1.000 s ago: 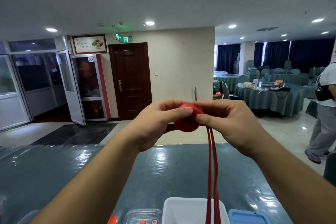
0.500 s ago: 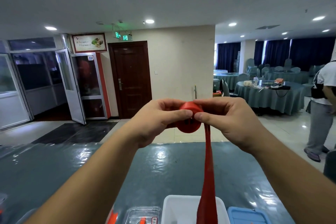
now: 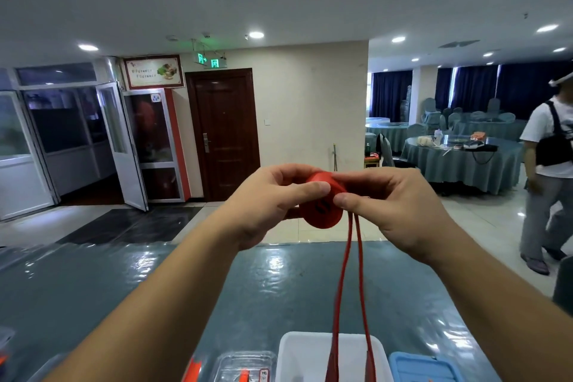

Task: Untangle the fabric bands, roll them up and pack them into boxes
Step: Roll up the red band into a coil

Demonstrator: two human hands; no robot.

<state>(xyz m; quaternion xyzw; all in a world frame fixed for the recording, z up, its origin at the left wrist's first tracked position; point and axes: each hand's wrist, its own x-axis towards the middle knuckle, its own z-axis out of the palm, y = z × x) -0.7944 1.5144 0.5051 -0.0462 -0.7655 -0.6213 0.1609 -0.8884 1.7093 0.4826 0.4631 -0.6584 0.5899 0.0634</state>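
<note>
I hold a red fabric band, partly wound into a tight roll (image 3: pixel 322 211), up at chest height over the table. My left hand (image 3: pixel 266 205) pinches the roll from the left, thumb across its top. My right hand (image 3: pixel 393 205) grips it from the right, thumb pressed on the rim. Two loose red strands (image 3: pixel 341 288) hang straight down from the roll and run out of view at the bottom, in front of a white box (image 3: pixel 310 353).
The table (image 3: pixel 93 288) has a shiny blue-grey cover. Along its near edge stand a clear plastic box (image 3: pixel 245 366) and a blue box (image 3: pixel 421 369). A person (image 3: pixel 548 183) walks at the right, near round dining tables (image 3: pixel 459 161).
The hanging band, seen as one flat strip half a second ago, now shows as two separate strands. Both hands stay on the roll. The person at the right has stepped closer.
</note>
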